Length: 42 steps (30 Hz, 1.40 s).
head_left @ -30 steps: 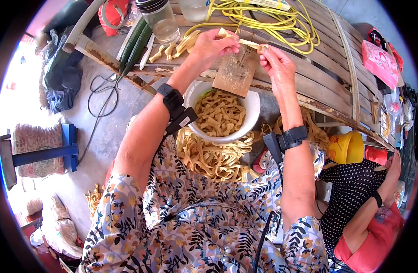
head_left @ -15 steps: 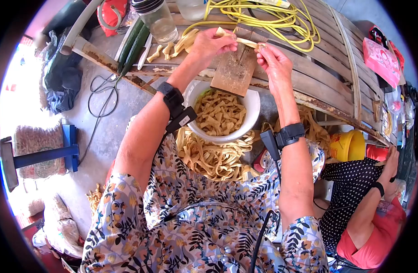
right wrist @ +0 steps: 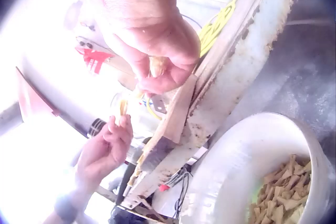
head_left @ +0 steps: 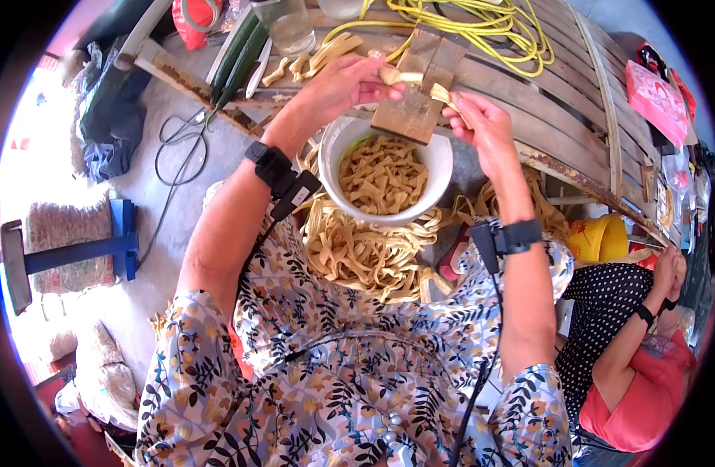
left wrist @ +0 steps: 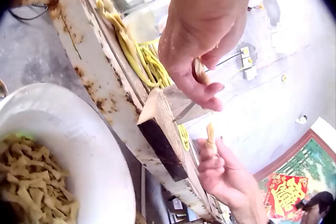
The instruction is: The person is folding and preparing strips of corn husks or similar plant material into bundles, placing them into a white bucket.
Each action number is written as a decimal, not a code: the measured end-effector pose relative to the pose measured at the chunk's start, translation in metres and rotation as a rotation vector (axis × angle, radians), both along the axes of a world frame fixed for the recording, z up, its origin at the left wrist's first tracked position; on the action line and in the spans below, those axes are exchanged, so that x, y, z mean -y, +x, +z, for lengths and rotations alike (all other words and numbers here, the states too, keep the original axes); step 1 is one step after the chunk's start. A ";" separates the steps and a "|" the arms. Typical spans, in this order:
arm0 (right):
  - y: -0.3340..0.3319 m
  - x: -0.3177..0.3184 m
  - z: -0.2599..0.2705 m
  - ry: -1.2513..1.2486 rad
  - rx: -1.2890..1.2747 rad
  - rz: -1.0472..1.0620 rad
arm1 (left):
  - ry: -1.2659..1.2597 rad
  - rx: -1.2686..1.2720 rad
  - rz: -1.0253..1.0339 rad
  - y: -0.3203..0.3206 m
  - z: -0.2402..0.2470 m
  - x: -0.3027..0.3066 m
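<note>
My left hand (head_left: 338, 89) pinches a tan strip piece (head_left: 390, 74) above the wooden board (head_left: 408, 117), its cut end pointing right. Opposite it, my right hand (head_left: 486, 128) holds another tan piece (head_left: 442, 95) between thumb and fingers. A gap separates the two pieces. In the left wrist view a thin blade (left wrist: 185, 111) stands on the board between the hands. Below the board, a white bucket (head_left: 443, 175) holds many short tan pieces (head_left: 381, 175). Long tan strips (head_left: 357, 257) are heaped beneath it.
On the slatted bench (head_left: 560, 117) lie green cucumbers (head_left: 241, 62), a white-handled knife (head_left: 258, 70), a coiled yellow hose (head_left: 498, 35), a glass jar (head_left: 289, 31) and several tan pieces (head_left: 334, 50). Another person (head_left: 638, 373) sits at the right beside a yellow bucket (head_left: 597, 238).
The strip stretched between both hands is now in two separate pieces, one in each hand. The hands have moved apart and slightly lower.
</note>
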State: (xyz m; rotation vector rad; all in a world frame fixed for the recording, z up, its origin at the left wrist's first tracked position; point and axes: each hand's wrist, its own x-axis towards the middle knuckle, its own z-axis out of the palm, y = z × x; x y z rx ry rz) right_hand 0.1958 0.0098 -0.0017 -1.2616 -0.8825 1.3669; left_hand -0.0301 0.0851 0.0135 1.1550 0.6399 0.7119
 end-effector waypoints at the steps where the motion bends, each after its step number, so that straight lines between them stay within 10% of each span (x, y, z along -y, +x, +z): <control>1: -0.001 0.011 0.004 -0.045 0.064 0.076 | -0.026 -0.053 -0.041 -0.005 0.001 0.008; 7: -0.015 0.056 -0.040 -0.123 0.122 0.279 | 0.070 -0.484 -0.227 -0.017 -0.016 0.055; 11: 0.010 0.050 -0.073 -0.050 0.979 0.505 | 0.778 -0.875 -0.303 -0.034 -0.071 0.039; 15: 0.003 0.071 -0.106 -0.505 0.728 1.022 | 0.501 -0.851 -0.320 -0.035 -0.067 0.046; 21: -0.013 0.116 -0.246 -0.071 1.306 1.336 | 0.560 -0.785 -0.371 -0.025 -0.054 0.053; 32: -0.048 0.134 -0.274 0.041 1.068 0.881 | 0.529 -0.733 -0.308 -0.034 -0.039 0.045; 37: -0.084 0.124 -0.155 -0.113 0.371 1.003 | 0.446 -0.765 -0.432 -0.030 -0.024 0.054; 42: -0.057 0.092 -0.013 -0.053 -0.239 0.636 | 0.200 -0.350 -0.531 -0.023 -0.014 0.070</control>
